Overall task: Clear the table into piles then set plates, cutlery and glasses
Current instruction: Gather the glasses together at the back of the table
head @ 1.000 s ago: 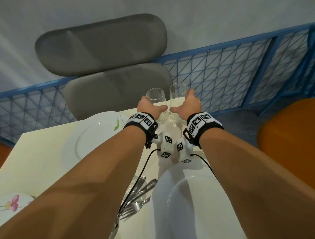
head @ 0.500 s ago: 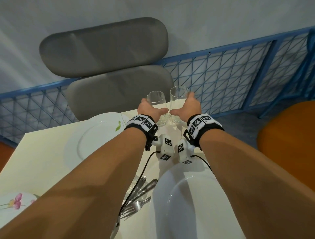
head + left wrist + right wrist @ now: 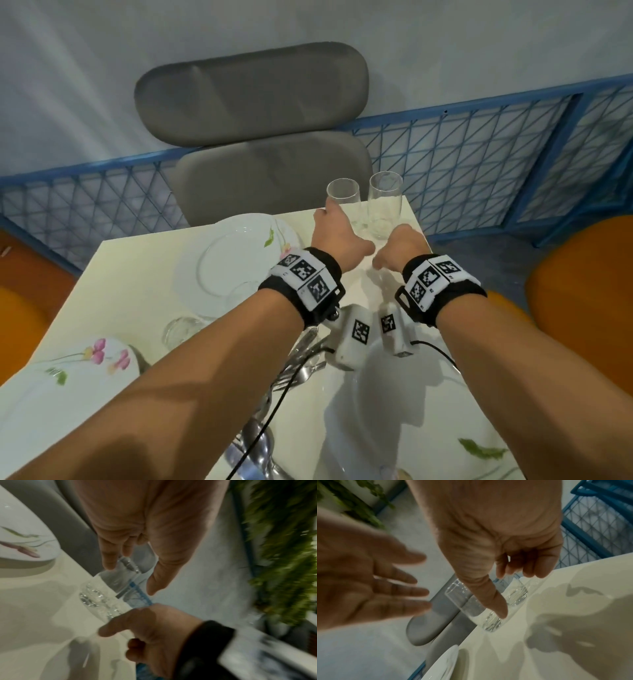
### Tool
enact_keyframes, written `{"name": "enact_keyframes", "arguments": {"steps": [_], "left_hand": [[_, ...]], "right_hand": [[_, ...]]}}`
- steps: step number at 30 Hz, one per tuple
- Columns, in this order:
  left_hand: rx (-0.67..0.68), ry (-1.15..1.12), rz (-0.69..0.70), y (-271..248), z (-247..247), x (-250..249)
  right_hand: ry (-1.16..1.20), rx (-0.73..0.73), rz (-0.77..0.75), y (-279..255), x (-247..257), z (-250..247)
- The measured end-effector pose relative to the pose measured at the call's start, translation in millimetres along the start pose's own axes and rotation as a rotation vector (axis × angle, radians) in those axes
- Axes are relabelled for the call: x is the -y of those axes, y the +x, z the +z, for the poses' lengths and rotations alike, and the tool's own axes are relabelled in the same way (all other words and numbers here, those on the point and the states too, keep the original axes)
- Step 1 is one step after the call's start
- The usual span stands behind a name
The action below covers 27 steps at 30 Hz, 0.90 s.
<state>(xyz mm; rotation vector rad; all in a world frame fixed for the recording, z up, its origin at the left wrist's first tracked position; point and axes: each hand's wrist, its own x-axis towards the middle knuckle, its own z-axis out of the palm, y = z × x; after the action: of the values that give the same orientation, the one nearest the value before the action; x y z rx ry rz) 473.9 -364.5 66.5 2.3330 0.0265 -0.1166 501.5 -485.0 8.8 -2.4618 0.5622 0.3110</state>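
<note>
2 clear glasses (image 3: pixel 384 205) stand upright, side by side, at the tabletop's (image 3: pixel 137 274) far right corner. Left hand (image 3: pixel 337 236) spread loose beside them, right hand (image 3: pixel 400 245) relaxed, nothing gripped. Floral plate (image 3: pixel 236 253) left of them.

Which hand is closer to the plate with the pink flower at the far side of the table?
Left. The left hand is just right of the plate, up by the left glass. The right hand is farther right, in front of the right glass.
</note>
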Motion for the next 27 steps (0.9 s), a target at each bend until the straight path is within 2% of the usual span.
{"name": "enact_keyframes", "arguments": {"steps": [3,5,9,12,14,18,21,27], "left_hand": [[0.093,0.028,0.14,-55.5,-23.8,-0.9],[0.12,0.07,0.217,-87.4,-47.5,7.1],[0.016,0.131,0.333,-123.8,-111.7,43.2],[-0.096,0.177,0.284,-129.7,-151.8,87.7],[-0.093,0.273,0.197,-127.0,-168.8,120.7],[0.139,0.609,0.022,-119.4,-170.6,174.6],[0.27,0.727,0.053,-113.8,-158.0,195.5],[0.322,0.886,0.091,-102.7,-138.1,216.0]], "right_hand": [[-0.089,0.118,-0.12,-34.0,1.7,10.3],[-0.06,0.206,-0.18,-57.4,4.0,19.0],[-0.023,0.319,-0.269,-102.9,11.3,40.1],[-0.017,0.336,-0.337,-128.3,19.7,58.9],[0.014,0.332,-0.364,-139.1,26.4,72.1],[0.118,0.284,-0.379,-152.9,40.7,96.7],[0.183,0.219,-0.38,-157.5,50.4,111.0],[0.279,0.109,-0.385,-159.2,62.2,128.1]]}}
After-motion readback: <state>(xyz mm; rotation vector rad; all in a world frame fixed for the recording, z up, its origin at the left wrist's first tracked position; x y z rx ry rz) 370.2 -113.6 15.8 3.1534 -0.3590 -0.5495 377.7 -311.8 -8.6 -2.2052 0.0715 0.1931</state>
